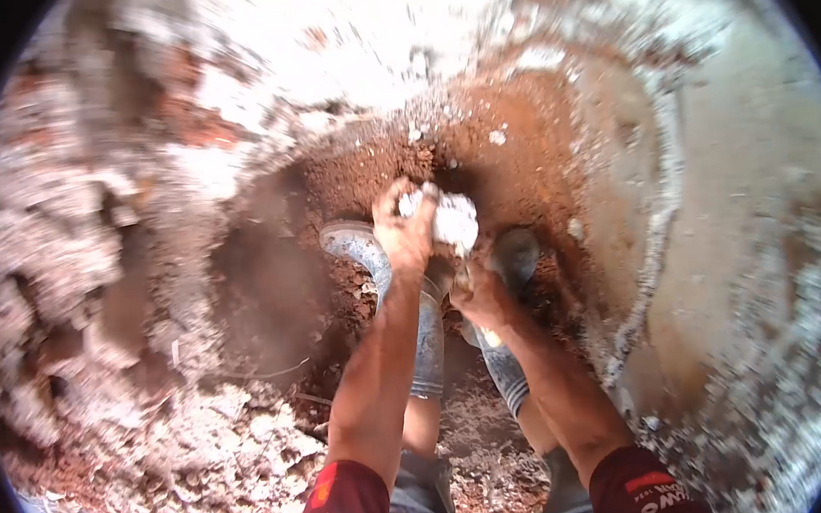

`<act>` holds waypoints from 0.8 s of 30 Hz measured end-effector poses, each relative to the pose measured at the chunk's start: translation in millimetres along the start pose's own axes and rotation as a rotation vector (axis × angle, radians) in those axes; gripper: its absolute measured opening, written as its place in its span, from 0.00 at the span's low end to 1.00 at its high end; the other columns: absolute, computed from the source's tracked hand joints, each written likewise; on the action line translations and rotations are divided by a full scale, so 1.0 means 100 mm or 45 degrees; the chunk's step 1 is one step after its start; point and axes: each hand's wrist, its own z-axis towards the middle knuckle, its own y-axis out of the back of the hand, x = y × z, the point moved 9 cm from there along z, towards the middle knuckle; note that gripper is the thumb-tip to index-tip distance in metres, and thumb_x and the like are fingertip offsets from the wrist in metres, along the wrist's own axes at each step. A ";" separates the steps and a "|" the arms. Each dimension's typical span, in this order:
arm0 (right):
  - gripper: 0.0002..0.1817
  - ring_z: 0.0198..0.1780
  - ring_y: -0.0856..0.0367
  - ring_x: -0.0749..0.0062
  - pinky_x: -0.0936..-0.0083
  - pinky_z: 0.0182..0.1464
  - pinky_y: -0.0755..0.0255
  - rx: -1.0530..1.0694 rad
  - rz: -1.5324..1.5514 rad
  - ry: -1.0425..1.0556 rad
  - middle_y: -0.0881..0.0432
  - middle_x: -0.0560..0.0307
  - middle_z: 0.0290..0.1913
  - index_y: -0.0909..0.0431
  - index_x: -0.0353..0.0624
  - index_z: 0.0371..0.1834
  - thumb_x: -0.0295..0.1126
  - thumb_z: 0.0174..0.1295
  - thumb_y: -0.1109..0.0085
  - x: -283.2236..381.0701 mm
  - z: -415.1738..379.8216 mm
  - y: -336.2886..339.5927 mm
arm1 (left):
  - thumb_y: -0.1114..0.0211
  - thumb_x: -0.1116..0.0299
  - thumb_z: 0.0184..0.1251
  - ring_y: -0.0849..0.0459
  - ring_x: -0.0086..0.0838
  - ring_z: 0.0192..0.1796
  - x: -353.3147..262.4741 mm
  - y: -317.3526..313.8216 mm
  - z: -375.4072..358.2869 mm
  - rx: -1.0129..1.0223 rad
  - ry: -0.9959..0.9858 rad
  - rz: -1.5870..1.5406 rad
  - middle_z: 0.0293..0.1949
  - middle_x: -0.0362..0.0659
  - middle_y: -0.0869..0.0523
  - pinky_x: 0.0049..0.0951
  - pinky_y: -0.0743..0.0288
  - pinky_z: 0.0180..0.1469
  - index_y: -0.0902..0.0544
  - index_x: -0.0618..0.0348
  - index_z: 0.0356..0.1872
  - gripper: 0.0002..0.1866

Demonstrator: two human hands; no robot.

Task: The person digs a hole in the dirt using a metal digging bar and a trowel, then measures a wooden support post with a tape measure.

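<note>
A pale, whitish rough lump (455, 222), perhaps rock or clay, is in front of me above the ground. My left hand (405, 226) grips it from the left, with fingers and thumb bent around its upper side. Just below the lump is my right hand (476, 290), its fingers closed. What the right hand holds, if anything, is too blurred to make out. Beneath both hands are my grey rubber boots (425, 342), spotted with mud, on reddish-brown soil (506, 124).
Muddy water (742, 182) lies to the right, bordered by a pale ridge (662, 208). Rough whitish earth (53, 246) rises on the left. A dark hollow (272, 277) lies left of my boots, and rubble (224, 454) covers the ground at lower left.
</note>
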 end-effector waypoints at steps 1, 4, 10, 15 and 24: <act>0.24 0.41 0.19 0.43 0.57 0.42 0.24 -0.011 -0.083 -0.067 0.19 0.35 0.37 0.29 0.35 0.51 0.37 0.52 0.41 0.13 -0.25 0.13 | 0.23 0.59 0.49 0.22 0.35 0.52 -0.20 0.04 -0.22 -0.010 -0.170 0.083 0.51 0.46 0.21 0.33 0.27 0.55 0.19 0.57 0.45 0.23; 0.25 0.37 0.18 0.46 0.59 0.39 0.23 0.105 0.150 -0.246 0.18 0.38 0.34 0.28 0.36 0.51 0.38 0.51 0.37 0.42 -1.02 0.30 | 0.23 0.62 0.46 0.20 0.41 0.49 -1.03 0.19 -0.96 -0.119 -0.570 0.291 0.49 0.48 0.19 0.37 0.27 0.56 0.17 0.59 0.42 0.21; 0.20 0.21 0.20 0.67 0.69 0.24 0.26 -0.030 0.278 0.126 0.19 0.47 0.29 0.27 0.36 0.47 0.35 0.54 0.38 2.37 -2.41 1.18 | 0.23 0.66 0.44 0.20 0.40 0.50 -3.44 0.59 -2.29 -0.227 -0.717 0.166 0.47 0.52 0.20 0.34 0.26 0.55 0.16 0.61 0.44 0.23; 0.13 0.21 0.23 0.75 0.74 0.24 0.28 -0.026 0.425 0.383 0.22 0.57 0.23 0.28 0.36 0.41 0.33 0.59 0.42 4.91 -2.97 2.22 | 0.37 0.49 0.61 0.28 0.50 0.59 -6.26 0.84 -2.69 -0.079 -1.012 0.136 0.60 0.63 0.33 0.47 0.33 0.64 0.26 0.60 0.59 0.30; 0.09 0.17 0.28 0.75 0.76 0.19 0.30 -0.168 0.550 0.101 0.26 0.59 0.22 0.27 0.38 0.38 0.29 0.57 0.41 4.91 -3.29 2.54 | 0.38 0.64 0.67 0.16 0.44 0.50 -6.83 1.63 -3.68 0.192 -1.124 0.129 0.47 0.57 0.16 0.38 0.26 0.59 0.17 0.62 0.49 0.15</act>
